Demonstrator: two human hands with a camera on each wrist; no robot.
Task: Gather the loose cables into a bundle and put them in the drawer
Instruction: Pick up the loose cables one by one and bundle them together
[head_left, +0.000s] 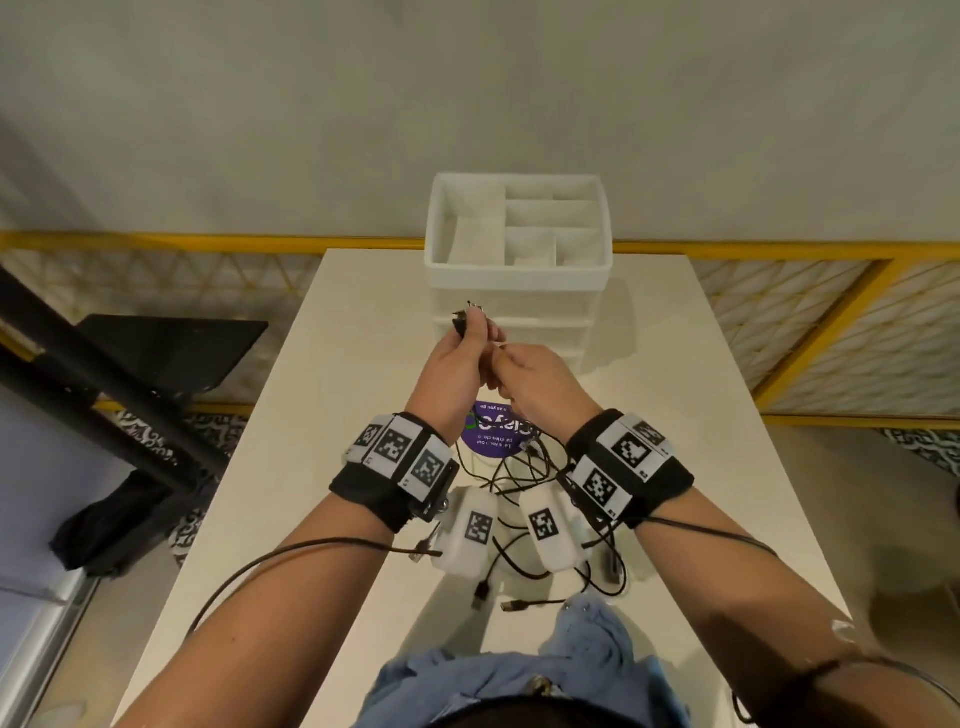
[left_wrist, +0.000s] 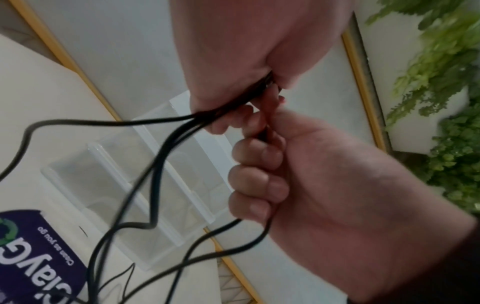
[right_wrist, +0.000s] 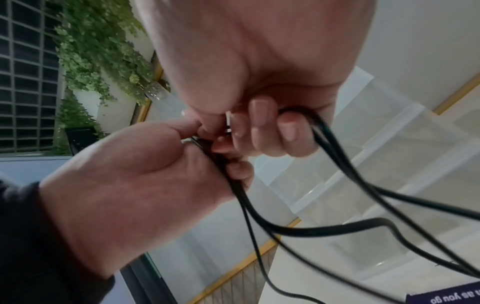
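Head view, frame centre: left hand (head_left: 457, 364) and right hand (head_left: 535, 376) clamped on black cables (head_left: 524, 470) trailing to table (head_left: 727, 415), before closed drawer unit (head_left: 519, 312). Best gathered in even loops, connectors aligned.

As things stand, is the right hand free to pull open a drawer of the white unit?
Probably not yet. The right hand grips black cables, as does the left hand. The drawer unit stands just behind them, closed and unobstructed.
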